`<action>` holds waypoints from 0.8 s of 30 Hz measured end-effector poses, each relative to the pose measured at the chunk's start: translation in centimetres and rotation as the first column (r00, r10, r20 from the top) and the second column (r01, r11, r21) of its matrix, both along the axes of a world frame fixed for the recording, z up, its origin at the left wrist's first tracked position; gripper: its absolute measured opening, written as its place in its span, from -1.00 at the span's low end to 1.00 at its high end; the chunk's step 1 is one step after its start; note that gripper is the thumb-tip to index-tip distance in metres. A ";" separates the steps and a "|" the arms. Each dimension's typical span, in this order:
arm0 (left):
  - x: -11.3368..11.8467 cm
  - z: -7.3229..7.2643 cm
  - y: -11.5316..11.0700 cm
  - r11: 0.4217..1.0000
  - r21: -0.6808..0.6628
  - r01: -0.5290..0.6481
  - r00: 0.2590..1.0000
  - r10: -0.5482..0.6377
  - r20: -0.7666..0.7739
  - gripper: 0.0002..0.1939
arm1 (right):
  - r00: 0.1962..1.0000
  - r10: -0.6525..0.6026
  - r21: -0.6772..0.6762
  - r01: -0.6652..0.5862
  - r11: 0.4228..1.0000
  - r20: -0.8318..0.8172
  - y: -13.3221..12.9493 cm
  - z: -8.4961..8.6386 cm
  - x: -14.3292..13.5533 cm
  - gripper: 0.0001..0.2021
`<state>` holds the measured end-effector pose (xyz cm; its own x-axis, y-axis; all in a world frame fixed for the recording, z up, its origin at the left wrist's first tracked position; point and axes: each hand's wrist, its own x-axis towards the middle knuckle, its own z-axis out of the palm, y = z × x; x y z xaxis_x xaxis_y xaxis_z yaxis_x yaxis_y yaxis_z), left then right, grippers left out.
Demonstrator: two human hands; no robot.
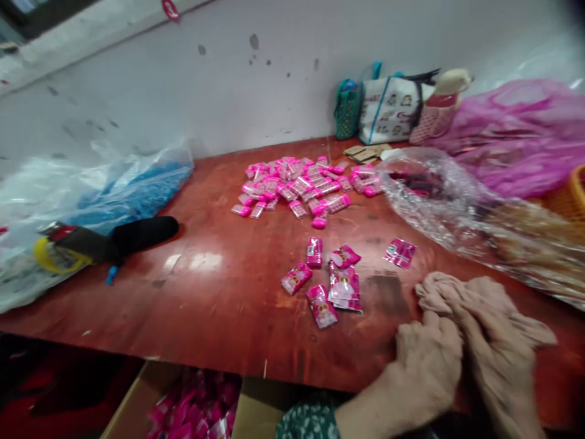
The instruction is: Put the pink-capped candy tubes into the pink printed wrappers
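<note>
At the lower right of the red table (219, 317), my left hand (427, 360) and my right hand (500, 347) are side by side on a crumpled beige cloth (516, 317). The fingers of both hands are closed on its near edge. To their left lie several pink packets (322, 305), some overlapping. A single flat pink packet (400, 252) lies above the cloth. Farther back is a loose pile of small clear containers with pink caps (297, 180).
Plastic bags with blue contents (132, 189) and a black-handled tool (144, 235) lie on the left. Clear plastic (452, 201), a pink bag (516, 134) and a patterned bag (390, 110) stand back right. Below the edge, a carton (258, 405) holds pink packets.
</note>
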<state>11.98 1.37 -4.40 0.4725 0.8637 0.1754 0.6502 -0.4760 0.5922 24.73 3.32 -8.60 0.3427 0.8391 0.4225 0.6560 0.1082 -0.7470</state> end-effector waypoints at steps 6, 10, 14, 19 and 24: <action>0.7 -0.7 2.4 0.998 -0.068 -0.012 0.997 0.017 0.081 -0.81 | 0.995 -0.068 0.025 0.066 0.997 0.073 1.4 1.1 -0.1 -0.62; -1.8 0.6 1.4 0.998 -0.068 -0.017 0.971 0.033 0.237 -0.75 | 0.957 -0.017 -0.034 0.028 0.999 0.290 1.0 3.9 -0.6 -0.57; -7.8 2.2 0.8 0.942 0.008 -0.336 0.825 0.290 0.486 -0.70 | 0.944 0.006 -0.028 0.004 1.000 0.330 2.7 7.2 -4.9 -0.65; -12.1 1.9 3.3 0.804 0.282 -0.523 0.848 0.456 0.271 -0.78 | 0.984 0.173 -0.076 -0.175 0.982 -0.038 6.9 6.7 -12.3 -0.74; -12.0 -0.7 4.2 0.839 0.254 -0.481 0.876 0.475 0.089 -0.82 | 0.969 0.132 -0.131 -0.162 0.978 -0.211 8.9 3.4 -14.9 -0.77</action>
<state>0.00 5.62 -5.09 0.0065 0.9026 0.4304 0.8252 -0.2479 0.5076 9.83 12.21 -5.18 0.2755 0.9341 0.2269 0.4767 0.0722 -0.8761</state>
